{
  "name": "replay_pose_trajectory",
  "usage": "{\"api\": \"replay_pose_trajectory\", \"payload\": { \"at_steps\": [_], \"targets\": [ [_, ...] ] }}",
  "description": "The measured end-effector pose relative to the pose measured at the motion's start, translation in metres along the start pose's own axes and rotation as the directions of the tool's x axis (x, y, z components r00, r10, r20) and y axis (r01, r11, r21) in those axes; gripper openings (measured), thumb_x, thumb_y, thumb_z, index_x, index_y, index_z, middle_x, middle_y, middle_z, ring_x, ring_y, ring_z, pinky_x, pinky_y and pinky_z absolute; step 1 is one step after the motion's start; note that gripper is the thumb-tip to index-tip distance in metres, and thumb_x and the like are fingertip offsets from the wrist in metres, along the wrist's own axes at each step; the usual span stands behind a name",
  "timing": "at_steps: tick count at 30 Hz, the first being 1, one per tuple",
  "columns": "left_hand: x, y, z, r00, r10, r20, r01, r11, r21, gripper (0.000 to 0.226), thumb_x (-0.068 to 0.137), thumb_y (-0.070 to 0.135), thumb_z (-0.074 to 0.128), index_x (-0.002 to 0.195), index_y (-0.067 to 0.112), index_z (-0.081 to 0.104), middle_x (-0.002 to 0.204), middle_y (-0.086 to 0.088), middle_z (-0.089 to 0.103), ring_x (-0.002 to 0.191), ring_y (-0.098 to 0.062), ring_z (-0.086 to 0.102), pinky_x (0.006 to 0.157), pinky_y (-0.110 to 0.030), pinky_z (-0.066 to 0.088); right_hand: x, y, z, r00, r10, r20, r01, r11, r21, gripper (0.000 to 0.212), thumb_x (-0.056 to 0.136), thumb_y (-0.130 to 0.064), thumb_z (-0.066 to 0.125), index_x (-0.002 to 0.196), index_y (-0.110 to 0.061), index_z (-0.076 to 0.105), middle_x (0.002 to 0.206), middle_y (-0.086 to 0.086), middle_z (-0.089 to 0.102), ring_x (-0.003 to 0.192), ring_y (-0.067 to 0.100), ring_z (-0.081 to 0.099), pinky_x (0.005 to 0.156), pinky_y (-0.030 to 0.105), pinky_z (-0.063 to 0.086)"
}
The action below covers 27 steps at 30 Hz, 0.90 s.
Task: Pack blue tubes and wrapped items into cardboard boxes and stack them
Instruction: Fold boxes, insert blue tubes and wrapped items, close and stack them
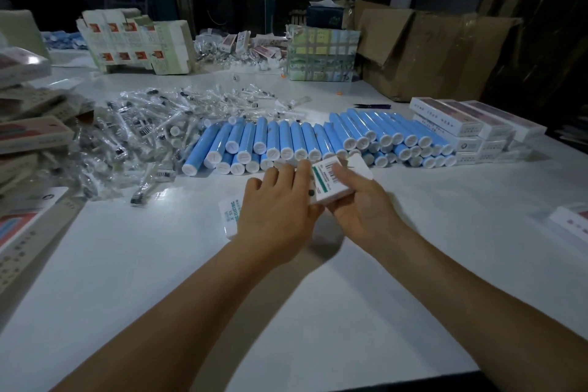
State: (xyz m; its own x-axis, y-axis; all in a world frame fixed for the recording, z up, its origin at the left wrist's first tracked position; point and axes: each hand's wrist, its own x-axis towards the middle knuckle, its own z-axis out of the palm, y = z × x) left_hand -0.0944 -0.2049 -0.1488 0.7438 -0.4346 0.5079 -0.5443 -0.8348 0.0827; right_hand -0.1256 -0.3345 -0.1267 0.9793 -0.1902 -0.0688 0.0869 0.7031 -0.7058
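You hold one small white carton (331, 183) over the near bench (413, 264): right hand (362, 210) fingers clamped under it, left hand (280, 200) fingers curled on its end. Finished cartons (471, 127) stacked far right; most blue tubes (286, 143) and wrapped items (143, 130) remain unpacked.

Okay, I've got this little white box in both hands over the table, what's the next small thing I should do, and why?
Probably press the end flap shut. Both the left hand and right hand grip the white box with its barcoded end up and a flap apparently raised. Whether it is already filled cannot be seen.
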Motion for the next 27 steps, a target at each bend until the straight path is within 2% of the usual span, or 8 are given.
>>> {"api": "replay_pose_trajectory", "payload": {
  "at_steps": [3, 6, 8, 11, 14, 17, 20, 27],
  "targets": [
    [-0.002, 0.006, 0.001, 1.0, 0.03, -0.007, -0.03, 1.0, 0.004, 0.07, 0.093, 0.055, 0.038, 0.148, 0.017, 0.016, 0.139, -0.005, 0.042, 0.119, -0.024, 0.04, 0.096, -0.04, 0.036, 0.0, 0.004, -0.005, 0.966, -0.256, -0.039, 0.224, 0.901, -0.372, 0.02, 0.088, 0.0, 0.057, 0.103, -0.013, 0.063, 0.084, 0.004, 0.073, 0.077, 0.014, 0.071, 0.063, 0.025, 0.056],
    [-0.005, 0.008, 0.0, 0.999, 0.053, -0.01, -0.053, 0.998, 0.024, 0.07, 0.094, 0.055, 0.036, 0.148, 0.017, 0.014, 0.136, -0.005, 0.042, 0.116, -0.023, 0.04, 0.094, -0.039, 0.035, -0.006, 0.007, -0.008, 0.902, -0.42, 0.102, 0.334, 0.529, -0.78, 0.026, 0.096, -0.012, 0.049, 0.119, -0.02, 0.059, 0.091, -0.008, 0.066, 0.077, -0.002, 0.067, 0.06, 0.014, 0.051],
    [-0.005, 0.008, -0.002, 0.998, 0.061, -0.01, -0.06, 0.998, 0.03, 0.07, 0.094, 0.054, 0.035, 0.148, 0.016, 0.014, 0.136, -0.005, 0.042, 0.116, -0.023, 0.04, 0.093, -0.038, 0.035, -0.008, 0.008, -0.009, 0.863, -0.468, 0.191, 0.372, 0.331, -0.867, 0.034, 0.099, -0.018, 0.045, 0.133, -0.017, 0.051, 0.093, -0.011, 0.061, 0.076, -0.01, 0.063, 0.058, 0.009, 0.048],
    [-0.006, 0.009, -0.003, 0.997, 0.077, 0.002, -0.077, 0.995, 0.056, 0.07, 0.094, 0.054, 0.031, 0.149, 0.015, 0.011, 0.138, -0.005, 0.04, 0.118, -0.023, 0.038, 0.094, -0.038, 0.034, -0.012, 0.005, -0.012, 0.846, -0.465, 0.26, 0.401, 0.233, -0.886, 0.038, 0.101, -0.023, 0.043, 0.138, -0.019, 0.046, 0.093, -0.012, 0.058, 0.076, -0.011, 0.061, 0.059, 0.008, 0.049],
    [-0.007, 0.006, -0.005, 0.998, 0.069, 0.002, -0.069, 0.996, 0.057, 0.07, 0.094, 0.054, 0.034, 0.149, 0.015, 0.014, 0.138, -0.005, 0.042, 0.117, -0.023, 0.04, 0.094, -0.038, 0.035, -0.015, -0.001, -0.009, 0.917, -0.36, 0.173, 0.348, 0.51, -0.787, 0.024, 0.1, -0.033, 0.041, 0.117, -0.029, 0.057, 0.086, -0.01, 0.065, 0.077, -0.002, 0.066, 0.063, 0.014, 0.052],
    [-0.009, 0.001, -0.008, 0.999, 0.052, 0.009, -0.053, 0.996, 0.066, 0.071, 0.093, 0.054, 0.039, 0.148, 0.016, 0.017, 0.138, -0.005, 0.043, 0.119, -0.024, 0.041, 0.095, -0.038, 0.036, -0.013, -0.004, -0.005, 0.974, -0.211, 0.085, 0.221, 0.789, -0.574, 0.026, 0.1, -0.031, 0.041, 0.103, -0.021, 0.065, 0.087, 0.003, 0.071, 0.079, 0.011, 0.07, 0.064, 0.022, 0.054],
    [-0.009, -0.003, -0.008, 0.998, 0.059, -0.009, -0.058, 0.996, 0.067, 0.07, 0.092, 0.054, 0.043, 0.147, 0.015, 0.023, 0.134, -0.006, 0.047, 0.116, -0.024, 0.044, 0.092, -0.037, 0.038, -0.01, -0.003, -0.005, 0.977, -0.206, 0.048, 0.197, 0.803, -0.563, 0.028, 0.101, -0.021, 0.042, 0.123, -0.015, 0.058, 0.097, 0.008, 0.069, 0.084, 0.013, 0.069, 0.066, 0.024, 0.055],
    [-0.009, -0.005, -0.006, 0.998, 0.066, -0.002, -0.066, 0.996, 0.068, 0.072, 0.091, 0.055, 0.044, 0.147, 0.018, 0.017, 0.134, -0.003, 0.046, 0.115, -0.022, 0.042, 0.096, -0.036, 0.036, -0.004, -0.003, -0.008, 0.988, -0.157, 0.016, 0.144, 0.86, -0.489, 0.032, 0.1, -0.018, 0.04, 0.126, -0.014, 0.059, 0.104, 0.013, 0.069, 0.093, 0.021, 0.068, 0.068, 0.031, 0.056]
  ]
}}
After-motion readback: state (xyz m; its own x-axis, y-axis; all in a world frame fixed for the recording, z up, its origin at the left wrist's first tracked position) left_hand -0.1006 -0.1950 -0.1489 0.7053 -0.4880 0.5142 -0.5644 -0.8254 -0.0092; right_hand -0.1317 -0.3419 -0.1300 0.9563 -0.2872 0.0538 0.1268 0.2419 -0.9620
